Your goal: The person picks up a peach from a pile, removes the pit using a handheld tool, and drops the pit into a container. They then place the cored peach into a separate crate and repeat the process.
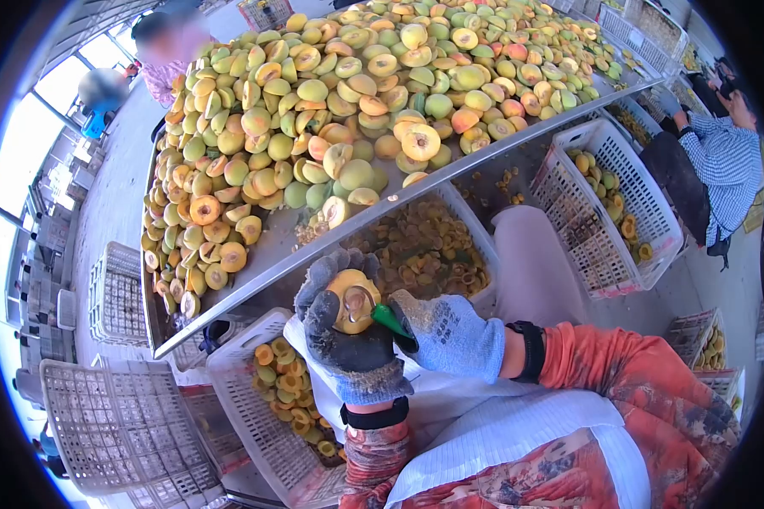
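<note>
My left hand (348,343), in a dark grey coated glove, is closed around a halved peach (345,321), its cut face and brown pit hollow turned up. My right hand (454,335), in a light blue-grey glove, grips a pitting knife (389,319) by its green handle. The knife's curved metal end meets the peach flesh around the middle; the glove hides part of the handle. Both hands are above my lap, in front of a metal table (382,208) heaped with halved, yellow-green peaches (314,92).
Below my left forearm stands a crate (229,360) holding hollowed peach halves. A bin (471,204) of pits and scraps sits under the table edge. Another crate (581,229) with peach halves is at right, near a seated person (721,170). Stacked crates (127,424) stand at left.
</note>
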`<act>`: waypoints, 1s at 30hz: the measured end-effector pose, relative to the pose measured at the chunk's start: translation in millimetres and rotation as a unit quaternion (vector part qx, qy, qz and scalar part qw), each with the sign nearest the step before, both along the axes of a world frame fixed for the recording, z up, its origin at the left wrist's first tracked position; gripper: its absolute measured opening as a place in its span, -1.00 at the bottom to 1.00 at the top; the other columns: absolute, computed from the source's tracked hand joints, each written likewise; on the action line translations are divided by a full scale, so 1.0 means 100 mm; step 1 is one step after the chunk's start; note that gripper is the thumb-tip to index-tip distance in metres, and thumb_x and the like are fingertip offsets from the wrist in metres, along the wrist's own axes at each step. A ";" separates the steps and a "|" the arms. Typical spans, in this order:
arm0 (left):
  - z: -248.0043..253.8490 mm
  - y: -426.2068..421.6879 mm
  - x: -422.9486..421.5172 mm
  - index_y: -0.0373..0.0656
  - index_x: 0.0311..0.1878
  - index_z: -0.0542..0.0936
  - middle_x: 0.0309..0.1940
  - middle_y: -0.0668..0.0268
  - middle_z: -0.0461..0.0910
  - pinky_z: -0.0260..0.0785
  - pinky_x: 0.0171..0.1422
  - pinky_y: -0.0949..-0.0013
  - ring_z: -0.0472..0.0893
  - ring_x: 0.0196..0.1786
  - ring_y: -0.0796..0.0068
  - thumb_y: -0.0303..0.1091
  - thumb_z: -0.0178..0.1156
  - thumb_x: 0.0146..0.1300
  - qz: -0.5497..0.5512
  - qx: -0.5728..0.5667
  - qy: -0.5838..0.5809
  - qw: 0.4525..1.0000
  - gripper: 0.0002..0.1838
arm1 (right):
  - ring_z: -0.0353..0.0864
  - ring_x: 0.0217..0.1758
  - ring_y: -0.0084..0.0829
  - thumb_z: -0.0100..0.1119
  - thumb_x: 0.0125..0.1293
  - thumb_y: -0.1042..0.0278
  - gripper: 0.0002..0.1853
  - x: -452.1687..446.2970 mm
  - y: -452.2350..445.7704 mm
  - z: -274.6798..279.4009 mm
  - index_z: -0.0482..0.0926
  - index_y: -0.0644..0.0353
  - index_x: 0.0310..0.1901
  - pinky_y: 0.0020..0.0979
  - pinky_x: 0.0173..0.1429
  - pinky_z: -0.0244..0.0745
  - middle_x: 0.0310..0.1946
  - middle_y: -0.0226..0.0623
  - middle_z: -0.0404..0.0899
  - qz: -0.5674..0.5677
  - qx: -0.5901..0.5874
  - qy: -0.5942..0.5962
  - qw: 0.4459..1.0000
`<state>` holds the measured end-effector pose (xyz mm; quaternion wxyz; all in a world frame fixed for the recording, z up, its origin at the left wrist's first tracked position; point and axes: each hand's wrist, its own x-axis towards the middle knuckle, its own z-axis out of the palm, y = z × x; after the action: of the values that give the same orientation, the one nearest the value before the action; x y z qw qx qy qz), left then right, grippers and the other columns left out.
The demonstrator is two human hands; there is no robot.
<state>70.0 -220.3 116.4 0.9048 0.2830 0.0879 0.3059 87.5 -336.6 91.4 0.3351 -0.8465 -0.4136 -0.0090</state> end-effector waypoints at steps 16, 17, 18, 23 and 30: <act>-0.18 -0.16 0.19 -0.21 -0.02 0.47 -0.10 0.02 0.51 0.30 0.22 0.04 0.50 0.03 0.07 -0.26 0.16 0.00 -0.003 0.100 0.087 0.991 -0.56 | 0.58 -0.39 -0.03 0.20 0.05 0.13 -0.48 0.31 -0.17 -0.09 0.34 0.34 -0.06 -0.16 -0.32 0.45 -0.36 0.02 0.52 0.044 -0.077 0.159 0.983; -0.22 -0.18 0.22 -0.21 -0.01 0.46 -0.09 0.02 0.51 0.29 0.23 0.04 0.49 0.04 0.05 -0.26 0.17 0.00 0.004 0.104 0.087 0.991 -0.56 | 0.58 -0.39 -0.03 0.20 0.05 0.13 -0.48 0.32 -0.20 -0.06 0.34 0.34 -0.06 -0.16 -0.32 0.45 -0.36 0.02 0.52 0.039 -0.077 0.160 0.983; -0.22 -0.20 0.23 -0.21 -0.01 0.46 -0.09 0.02 0.51 0.29 0.23 0.04 0.49 0.04 0.05 -0.26 0.17 0.00 0.000 0.103 0.091 0.991 -0.56 | 0.58 -0.37 -0.04 0.21 0.03 0.16 -0.51 0.30 -0.21 -0.04 0.35 0.32 -0.09 -0.17 -0.31 0.45 -0.38 0.01 0.52 0.045 0.003 0.189 0.981; -0.34 -0.21 0.31 -0.34 0.08 0.37 0.00 0.01 0.42 0.38 0.13 0.15 0.47 0.04 0.13 -0.18 0.08 0.15 -0.085 0.072 0.071 0.991 -0.50 | 0.57 -0.28 -0.04 0.21 -0.01 0.24 -0.56 0.75 -0.28 -0.01 0.36 0.23 -0.10 -0.19 -0.27 0.44 -0.43 -0.03 0.53 0.116 -0.085 0.369 0.918; -0.42 -0.16 0.53 -0.29 0.03 0.44 -0.14 0.17 0.52 0.46 -0.05 0.27 0.55 -0.12 0.31 -0.10 0.00 0.27 -0.070 0.174 0.249 0.950 -0.56 | 0.60 -0.46 -0.18 0.13 0.05 0.29 -0.50 0.73 -0.35 -0.26 0.35 0.24 0.06 -0.19 -0.45 0.43 -0.52 -0.13 0.51 0.002 -0.112 0.004 0.994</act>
<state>122.8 -236.3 74.3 0.8103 0.5081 0.2355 0.1723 160.6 -371.2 65.5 0.2397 -0.8778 -0.4127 0.0416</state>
